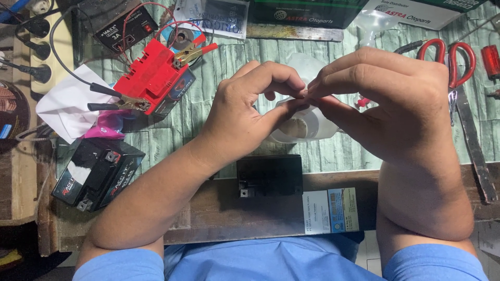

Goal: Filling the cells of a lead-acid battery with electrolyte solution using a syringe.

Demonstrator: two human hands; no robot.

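My left hand (245, 112) and my right hand (388, 101) meet above the middle of the desk (208, 125), fingertips touching. Both are pinched: thumb and forefinger of each close on something very small at the point where they meet, too small and too covered for me to say what it is. A bit of pale material shows right at the pinch. The other fingers (276, 73) of my left hand curl over the top, and those of the right arch the same way, so the two hands form a sort of bridge.

Directly under that bridge, partly hidden by my fingers, is a clear plastic bottle (304, 125). It sits below and slightly beyond the pinch, between the two hands, with my left thumb nearest to it. Its wide round bottom faces me and its body runs away from me, so its long axis points roughly away from my chest; I cannot see the far end clearly. Whether my fingers touch it I cannot tell.

Just nearer to me than the bottle, a small black battery (269, 175) lies at the desk's wooden edge. Off to my left a red battery (153, 78) has clips clamped on it, with wires leading to a black charger (125, 28), and another black battery (96, 174) lies tilted near my left forearm on the desk's corner. On my right, red-handled scissors (453, 57) lie well apart from the hands, handles away from me.
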